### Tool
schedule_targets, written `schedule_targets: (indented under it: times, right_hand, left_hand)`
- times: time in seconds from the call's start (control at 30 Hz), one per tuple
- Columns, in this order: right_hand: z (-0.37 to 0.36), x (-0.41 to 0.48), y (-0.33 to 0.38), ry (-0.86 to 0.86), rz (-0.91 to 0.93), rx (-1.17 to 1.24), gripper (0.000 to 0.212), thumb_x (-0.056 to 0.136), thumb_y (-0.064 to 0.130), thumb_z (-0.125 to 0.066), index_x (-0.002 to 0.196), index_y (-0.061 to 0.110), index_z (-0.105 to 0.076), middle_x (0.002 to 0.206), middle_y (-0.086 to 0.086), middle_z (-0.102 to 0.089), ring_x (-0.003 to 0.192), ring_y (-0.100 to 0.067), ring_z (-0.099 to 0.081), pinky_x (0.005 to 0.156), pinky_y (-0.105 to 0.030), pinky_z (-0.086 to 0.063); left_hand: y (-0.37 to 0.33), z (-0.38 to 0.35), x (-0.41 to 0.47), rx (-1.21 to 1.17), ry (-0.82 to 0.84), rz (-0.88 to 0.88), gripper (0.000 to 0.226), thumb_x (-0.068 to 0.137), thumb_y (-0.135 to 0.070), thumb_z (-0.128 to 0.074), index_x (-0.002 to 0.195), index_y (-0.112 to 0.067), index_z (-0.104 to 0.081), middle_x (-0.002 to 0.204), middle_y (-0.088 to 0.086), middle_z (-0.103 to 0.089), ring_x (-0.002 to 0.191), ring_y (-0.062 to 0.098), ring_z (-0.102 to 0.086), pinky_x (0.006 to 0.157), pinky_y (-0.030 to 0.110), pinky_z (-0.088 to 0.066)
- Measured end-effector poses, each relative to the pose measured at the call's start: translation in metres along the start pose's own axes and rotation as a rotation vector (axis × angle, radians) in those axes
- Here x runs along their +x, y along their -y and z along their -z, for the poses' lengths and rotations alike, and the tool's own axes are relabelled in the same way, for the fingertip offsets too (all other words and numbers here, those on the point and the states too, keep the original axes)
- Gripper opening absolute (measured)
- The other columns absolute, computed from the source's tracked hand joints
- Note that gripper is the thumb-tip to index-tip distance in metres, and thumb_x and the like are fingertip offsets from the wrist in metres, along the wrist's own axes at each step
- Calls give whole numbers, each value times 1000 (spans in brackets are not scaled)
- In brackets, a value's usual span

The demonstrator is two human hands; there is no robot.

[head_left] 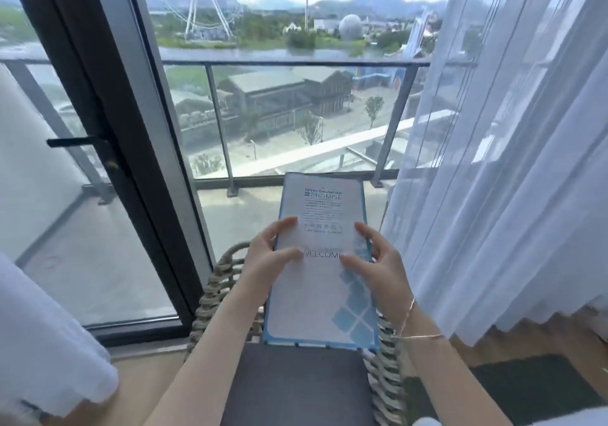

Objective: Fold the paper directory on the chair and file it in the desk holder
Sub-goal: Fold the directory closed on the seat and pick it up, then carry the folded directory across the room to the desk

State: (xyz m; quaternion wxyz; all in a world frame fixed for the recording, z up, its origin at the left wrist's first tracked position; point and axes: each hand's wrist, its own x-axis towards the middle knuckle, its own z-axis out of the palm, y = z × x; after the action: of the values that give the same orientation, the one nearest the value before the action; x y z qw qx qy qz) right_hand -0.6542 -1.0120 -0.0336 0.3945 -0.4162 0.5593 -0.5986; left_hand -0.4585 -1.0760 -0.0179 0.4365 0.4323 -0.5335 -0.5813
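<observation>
Directory (pixel 320 261) (folded) pinched by L hand (pixel 263 257) & R hand (pixel 378 261) above chair (pixel 296 386).

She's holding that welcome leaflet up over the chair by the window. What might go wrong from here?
Two things, I would guess. The paper directory is pinched only at its side edges by the left hand and the right hand, so it could sag or slip while being folded. It looks glossy and stiff, so a fold made in the air rather than flat on the chair cushion may come out crooked. The desk holder is not in view.
</observation>
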Motion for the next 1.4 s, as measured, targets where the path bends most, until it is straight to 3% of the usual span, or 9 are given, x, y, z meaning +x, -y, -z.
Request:
schedule_targets:
  times: [0.17,0.37,0.5,0.6,0.8,0.97,1.1,1.23,1.4]
  right_hand:
    - [-10,5,84,11,181,39,64,74,-3,-78,129,24,-58,110,-7,-70,86,-14,-73,64,-26,-60]
    - [-31,-10,114,95,280,54,63,74,-5,-78,122,31,-58,110,-6,-71,88,-17,-73,65,-25,-60]
    - [-59,-14,115,166,278,73,65,73,-6,-78,125,28,-59,112,-8,-71,91,-19,-72,66,-26,-60]
    - [-88,-16,111,257,257,98,67,72,-6,-78,128,25,-59,109,-8,-73,89,-24,-73,65,-29,-61]
    - [-174,-34,100,510,206,173,68,70,-9,-79,126,26,-61,93,-1,-78,80,-19,-75,63,-30,-61]
    - [-255,-75,93,771,155,237,67,73,-8,-77,127,27,-59,101,-4,-76,87,-22,-74,67,-33,-62]
    - [-321,-126,89,966,130,258,65,74,-8,-76,127,25,-59,101,-5,-77,83,-20,-74,65,-30,-61]
    - [-378,-190,87,1145,93,272,65,74,-7,-77,128,27,-60,98,-4,-78,78,-20,-73,67,-34,-62]
    - [-435,-271,81,1329,58,286,65,76,-6,-76,129,26,-59,103,-5,-75,78,-12,-72,64,-23,-59]
  left_hand:
    - [-79,5,0,-4,20,-174,61,58,0,-72,109,-35,-70,103,10,-75,81,23,-73,65,34,-59]
    - [-101,28,-29,-9,1,-284,60,65,1,-72,115,-31,-67,109,7,-74,95,30,-71,81,45,-59]
    - [-102,52,-50,0,-101,-305,59,74,11,-70,119,-28,-65,113,11,-72,98,30,-70,83,47,-59]
    - [-101,79,-71,10,-185,-307,59,72,3,-72,122,-27,-63,116,8,-70,101,29,-70,84,48,-58]
    - [-97,152,-133,29,-439,-303,59,66,-6,-74,118,-33,-65,113,-1,-73,101,26,-70,82,45,-59]
    - [-95,208,-205,40,-705,-313,59,64,-5,-74,116,-32,-66,116,0,-72,102,23,-70,80,38,-58]
    - [-91,248,-278,42,-900,-300,59,72,8,-72,117,-28,-64,119,6,-71,107,26,-68,91,44,-55]
    - [-87,278,-358,43,-1092,-303,59,77,17,-65,116,-27,-65,117,7,-71,100,20,-70,82,33,-58]
    - [-77,308,-444,42,-1284,-278,60,78,16,-64,122,-25,-64,118,6,-71,102,22,-69,85,36,-55]
